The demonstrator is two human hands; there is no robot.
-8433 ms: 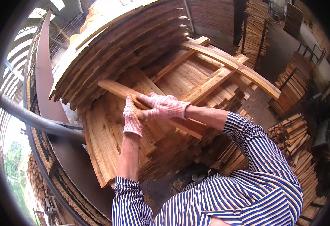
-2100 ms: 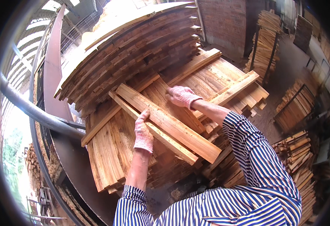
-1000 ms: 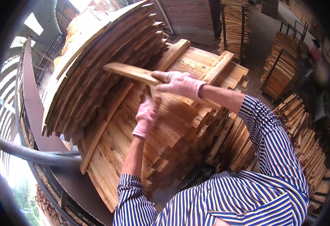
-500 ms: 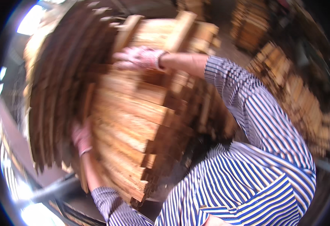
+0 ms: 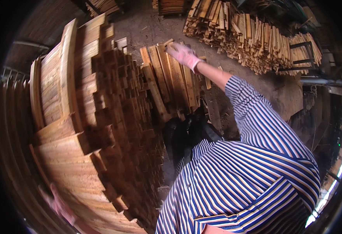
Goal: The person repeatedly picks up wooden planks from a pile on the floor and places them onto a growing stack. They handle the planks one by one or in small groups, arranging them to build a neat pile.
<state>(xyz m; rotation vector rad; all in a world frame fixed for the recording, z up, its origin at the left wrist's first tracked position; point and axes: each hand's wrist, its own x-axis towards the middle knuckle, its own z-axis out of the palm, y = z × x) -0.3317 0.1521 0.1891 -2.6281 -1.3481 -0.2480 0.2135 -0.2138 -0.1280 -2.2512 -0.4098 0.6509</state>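
My right grip (image 5: pixel 183 55), gloved in pink and white, is stretched out over the far end of a pile (image 5: pixel 174 82) of boards; the fingers are blurred, and I cannot tell whether they have closed on a board or only lie above it. The pile is on the floor (image 5: pixel 147 25), its boards running lengthwise toward my dark-clad legs (image 5: pixel 190 128), just to the right of the big stack (image 5: pixel 97 183). My left grip (image 5: pixel 61 206), in the same kind of glove, is low at the left, near the stack's left edge; it is open, thumb apart from the fingers, though dim light there hides whether it touches the wood. On top of the stack, toward its far end, a crosspiece (image 5: pixel 68 70) lies across the flat boards, and the board ends on the side facing the pile stick out unevenly. Beyond the stack, at far left, stands a dark stack (image 5: pixel 13 128). Up to the right, well apart from my right grip, a long heap (image 5: pixel 245 37) of sticks runs toward a black frame (image 5: pixel 305 58).
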